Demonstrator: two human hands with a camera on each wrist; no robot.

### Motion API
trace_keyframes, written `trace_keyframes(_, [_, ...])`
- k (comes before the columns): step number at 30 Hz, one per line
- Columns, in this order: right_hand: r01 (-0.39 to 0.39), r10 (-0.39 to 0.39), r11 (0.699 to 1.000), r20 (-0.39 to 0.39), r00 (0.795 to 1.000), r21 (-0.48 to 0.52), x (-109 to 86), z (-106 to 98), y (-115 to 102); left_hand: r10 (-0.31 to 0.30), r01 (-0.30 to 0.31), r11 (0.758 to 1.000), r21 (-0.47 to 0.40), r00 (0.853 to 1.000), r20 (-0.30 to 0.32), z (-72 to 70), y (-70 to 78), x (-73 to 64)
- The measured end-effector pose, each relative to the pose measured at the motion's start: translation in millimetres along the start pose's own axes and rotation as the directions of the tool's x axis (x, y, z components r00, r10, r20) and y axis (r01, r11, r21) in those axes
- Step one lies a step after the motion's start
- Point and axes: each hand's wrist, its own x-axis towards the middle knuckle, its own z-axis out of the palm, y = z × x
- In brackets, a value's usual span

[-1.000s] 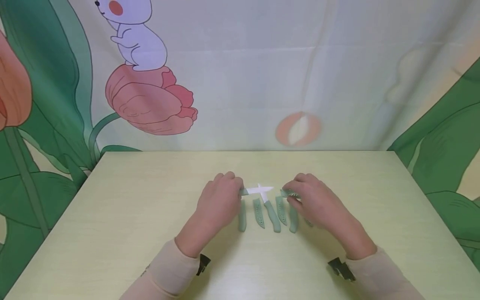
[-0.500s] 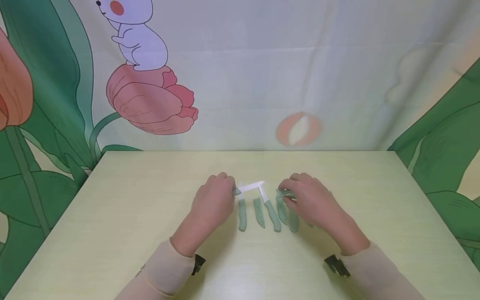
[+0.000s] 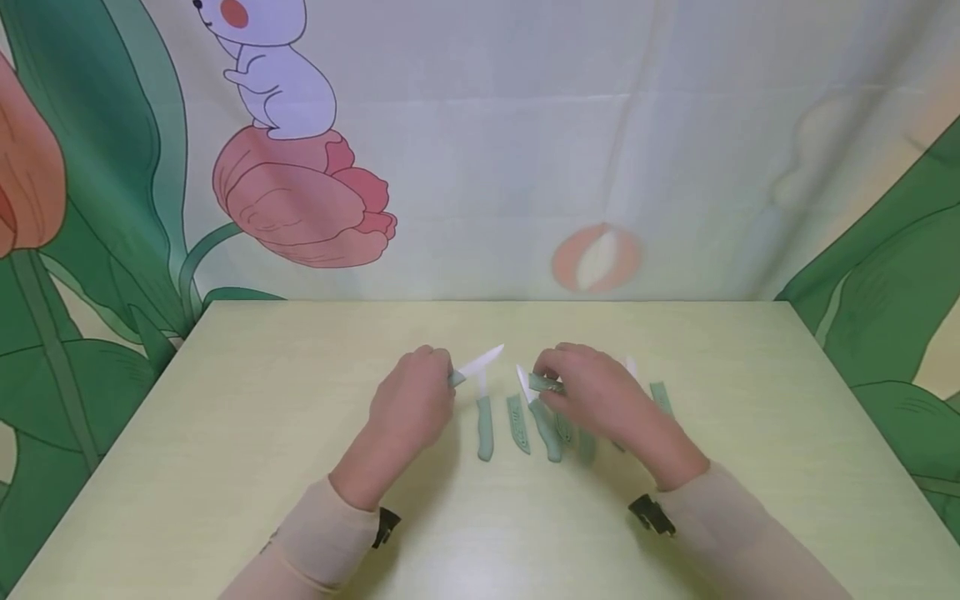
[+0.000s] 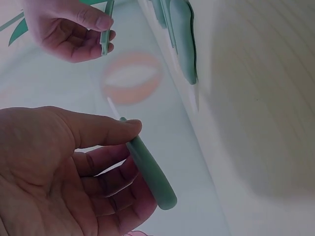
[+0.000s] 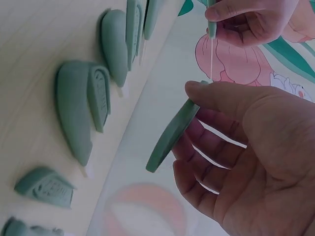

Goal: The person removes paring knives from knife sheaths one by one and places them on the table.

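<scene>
My left hand (image 3: 412,400) pinches a paring knife (image 4: 152,174) by its green handle, between thumb and fingers. Its white blade (image 3: 482,361) points right and away, above the table. My right hand (image 3: 592,390) pinches a green blade sheath (image 5: 172,135), held up off the table; in the head view one end of it shows beyond the fingers. A gap separates blade tip and sheath. Below lie a knife (image 3: 485,429) at left, a sheath (image 3: 518,425) beside it, and a second knife (image 3: 546,432). My right hand partly hides another sheath (image 3: 564,429) and knife (image 3: 587,447).
Another green piece (image 3: 660,396) lies to the right, partly behind my right wrist. The light wooden table (image 3: 262,417) ends at the back against a printed curtain (image 3: 480,167) with flowers and a white animal.
My left hand has drawn left with the knife, and the blade now tilts further away from me. My right hand has moved left with the sheath, uncovering the green piece at right.
</scene>
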Motion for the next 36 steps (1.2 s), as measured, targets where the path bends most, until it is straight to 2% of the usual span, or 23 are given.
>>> trace_keyframes(5, [-0.071, 0.066, 0.995, 0.074, 0.995, 0.066, 10.6, 2.3, -9.0, -0.025, 0.025, 1.000, -0.007, 1.000, 0.005, 0.5, -5.6, -0.7])
trace_keyframes(9, [-0.090, 0.080, 0.991, 0.107, 0.991, 0.095, 18.9, 6.0, -15.0, -0.057, 0.058, 0.998, -0.029, 0.998, 0.017, 0.6, -9.3, -1.4])
trace_keyframes(17, [-0.090, 0.069, 0.980, 0.119, 0.990, 0.178, 32.1, 14.8, -27.7, -0.093, 0.092, 0.994, -0.063, 0.996, -0.006, 2.1, -16.1, -3.0])
trace_keyframes(29, [-0.165, 0.129, 0.948, 0.146, 0.981, 0.272, 47.3, 25.5, -50.5, -0.143, 0.141, 0.988, -0.064, 0.989, -0.038, 4.9, -23.0, -4.8])
trace_keyframes(36, [-0.179, 0.141, 0.946, 0.156, 0.978, 0.269, 57.8, 34.6, -62.2, -0.166, 0.165, 0.982, -0.096, 0.986, -0.008, 7.6, -26.8, -3.8])
